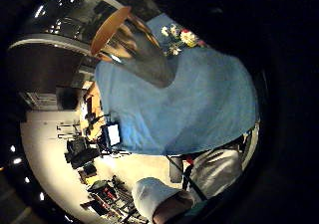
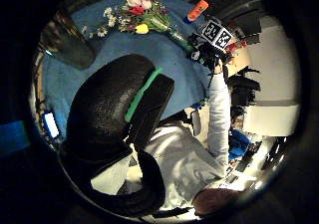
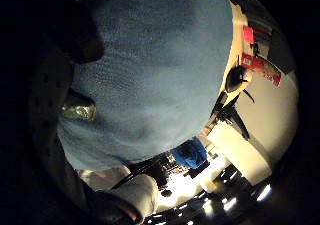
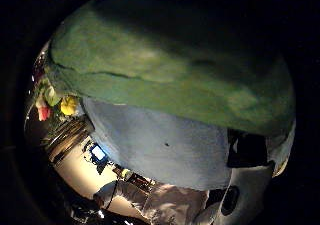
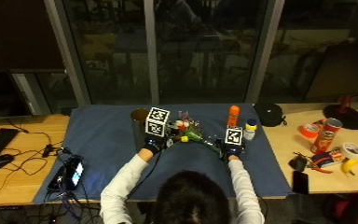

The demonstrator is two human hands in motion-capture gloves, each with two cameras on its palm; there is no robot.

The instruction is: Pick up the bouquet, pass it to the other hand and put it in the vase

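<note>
Green stems (image 4: 165, 80) fill the right palm views, so the bouquet (image 5: 190, 131) is very close to the right hand (image 5: 231, 148); whether the fingers are curled round the stems cannot be told. A finger (image 2: 114, 129) of the left hand (image 5: 153, 143) is seen half bent and nothing is held in it. The bouquet lies on the blue cloth (image 5: 104, 140) between both hands, towards the far edge of the table (image 5: 17, 177). The vase (image 5: 139, 122) stands upright just beside the left hand.
</note>
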